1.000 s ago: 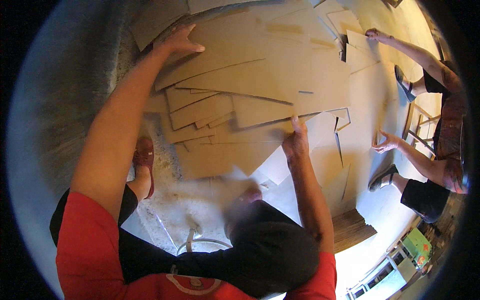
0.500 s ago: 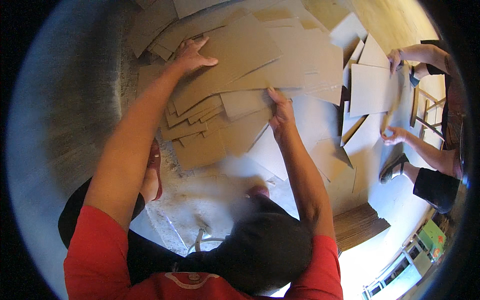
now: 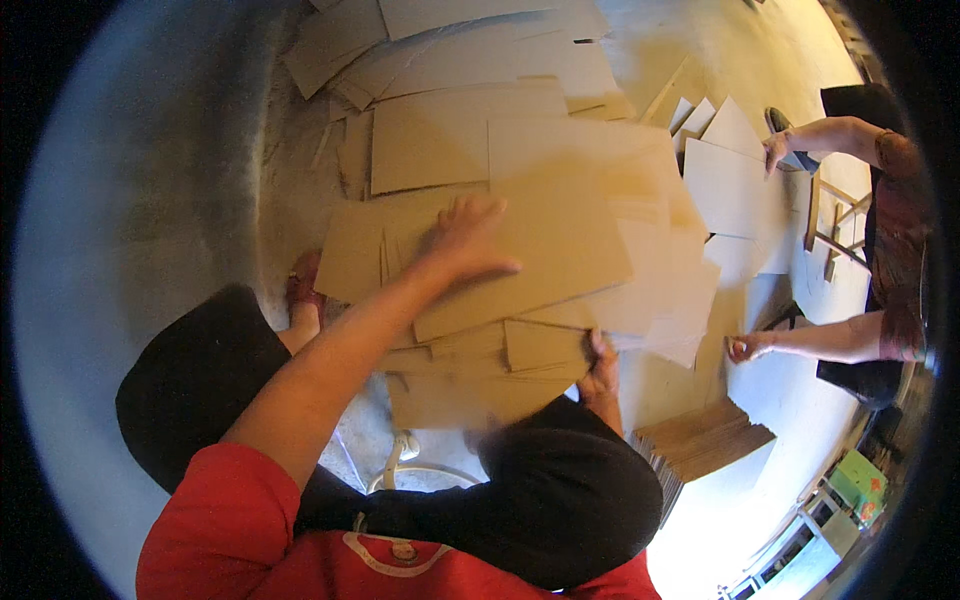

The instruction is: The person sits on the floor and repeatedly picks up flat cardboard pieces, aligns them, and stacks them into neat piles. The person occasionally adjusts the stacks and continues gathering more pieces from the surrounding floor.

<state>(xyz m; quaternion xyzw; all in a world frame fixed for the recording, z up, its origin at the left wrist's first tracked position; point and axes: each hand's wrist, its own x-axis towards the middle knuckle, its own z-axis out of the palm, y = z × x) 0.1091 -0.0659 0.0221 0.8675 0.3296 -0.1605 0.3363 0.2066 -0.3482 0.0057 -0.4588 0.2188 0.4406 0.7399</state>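
The person's left hand lay palm down on a large, flat, tan rectangular cardboard sheet, its grip apart, with the fingers and thumb spread across the face of the board. The right hand was at the near right side of the pile, thumb up against the edge of a smaller brown cardboard sheet; its other fingers were mostly hidden, so whether that grip was clamped on the board could not be told. The large sheet sat above the near legs on top of other loose, overlapping sheets, partly covering the smaller one, and its far side looked blurred.

Beyond it, a brown rectangular cardboard panel lay at the far left of the pile, with more boards spread farther off over the grey floor. To the right, a co-worker reached in with both arms, the farther one ending at a group of pale, tilted cardboard sheets. A neat stack of brown corrugated cardboard stood near the person's right knee. A dark red shoe showed beside the left edge of the pile, and a brown wooden stool frame stood by the co-worker.
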